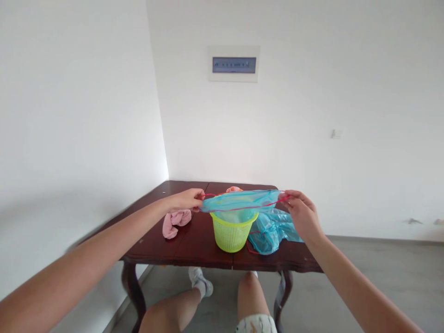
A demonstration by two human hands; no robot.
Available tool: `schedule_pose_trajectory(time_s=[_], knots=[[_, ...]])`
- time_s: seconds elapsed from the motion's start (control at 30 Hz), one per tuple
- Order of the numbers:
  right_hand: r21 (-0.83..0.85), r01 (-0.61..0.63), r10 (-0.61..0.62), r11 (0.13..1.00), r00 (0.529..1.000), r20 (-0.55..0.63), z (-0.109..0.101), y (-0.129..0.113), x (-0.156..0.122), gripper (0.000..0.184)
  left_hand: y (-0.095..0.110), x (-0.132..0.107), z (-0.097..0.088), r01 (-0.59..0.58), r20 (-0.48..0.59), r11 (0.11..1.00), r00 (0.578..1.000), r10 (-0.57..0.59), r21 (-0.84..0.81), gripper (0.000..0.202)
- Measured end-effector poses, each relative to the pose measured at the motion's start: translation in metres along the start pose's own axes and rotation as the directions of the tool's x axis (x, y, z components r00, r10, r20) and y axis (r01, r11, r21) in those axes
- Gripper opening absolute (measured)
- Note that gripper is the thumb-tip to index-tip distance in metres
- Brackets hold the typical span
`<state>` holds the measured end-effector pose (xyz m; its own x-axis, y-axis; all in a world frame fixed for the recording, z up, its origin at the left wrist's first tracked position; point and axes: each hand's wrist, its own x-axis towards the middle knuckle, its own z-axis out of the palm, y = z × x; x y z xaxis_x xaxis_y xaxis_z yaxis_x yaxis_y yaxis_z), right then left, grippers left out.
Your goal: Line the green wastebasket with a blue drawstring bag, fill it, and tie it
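Above the yellow-green basket (pixel 232 237) on the table (pixel 197 238), your left hand (pixel 190 199) and right hand (pixel 305 212), well apart, each pinch an end of the blue bag (pixel 239 200), stretched between them (more blue plastic (pixel 272 235) lies beside the basket).

No lettering, brand or number is showing legibly, and the small marks (pixel 237 64) lining the window (pixel 234 65) of the white electrical distribution box (pixel 233 64) on the far wall (pixel 294 115) are appearing too blurred to be read.
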<state>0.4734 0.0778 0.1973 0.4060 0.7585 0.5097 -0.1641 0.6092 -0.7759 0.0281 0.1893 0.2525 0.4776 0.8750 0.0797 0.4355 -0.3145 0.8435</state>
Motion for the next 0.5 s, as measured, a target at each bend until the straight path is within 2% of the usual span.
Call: schedule_pose_trajectory(time_s=[0.1,0.17,0.2,0.27,0.37,0.43,0.5], knots=[[0.217,-0.178,0.167,0.960,0.983,0.070,0.003,-0.010,-0.032,0.022,0.006,-0.025,0.009,0.013,0.109,0.999,0.994,-0.017,0.035,0.048],[0.237,-0.212,0.196,0.948,0.976,0.091,0.007,-0.015,-0.054,0.026,0.007,-0.042,0.016,-0.006,0.140,0.999,0.990,-0.001,0.049,0.056],[0.219,-0.218,0.199,0.951,0.974,0.105,0.008,-0.016,-0.066,0.029,0.008,-0.050,0.021,-0.039,0.114,0.998,0.993,0.034,0.041,0.057],[0.167,-0.224,0.205,0.960,0.971,0.126,0.008,-0.013,-0.092,0.035,0.008,-0.066,0.032,-0.133,-0.018,0.991,0.991,0.133,-0.015,0.055],[0.165,-0.238,0.230,0.957,0.971,0.069,-0.001,0.003,-0.132,0.050,0.003,-0.083,0.053,-0.245,-0.251,0.947,0.949,0.190,-0.209,0.050],[0.219,-0.272,0.276,0.937,0.961,0.012,-0.010,0.021,-0.157,0.058,-0.003,-0.087,0.069,-0.335,-0.401,0.848,0.902,0.162,-0.410,0.054],[0.243,-0.334,0.331,0.911,0.942,0.053,-0.017,0.039,-0.179,0.053,-0.012,-0.086,0.086,-0.421,-0.509,0.693,0.856,0.090,-0.585,0.056]])
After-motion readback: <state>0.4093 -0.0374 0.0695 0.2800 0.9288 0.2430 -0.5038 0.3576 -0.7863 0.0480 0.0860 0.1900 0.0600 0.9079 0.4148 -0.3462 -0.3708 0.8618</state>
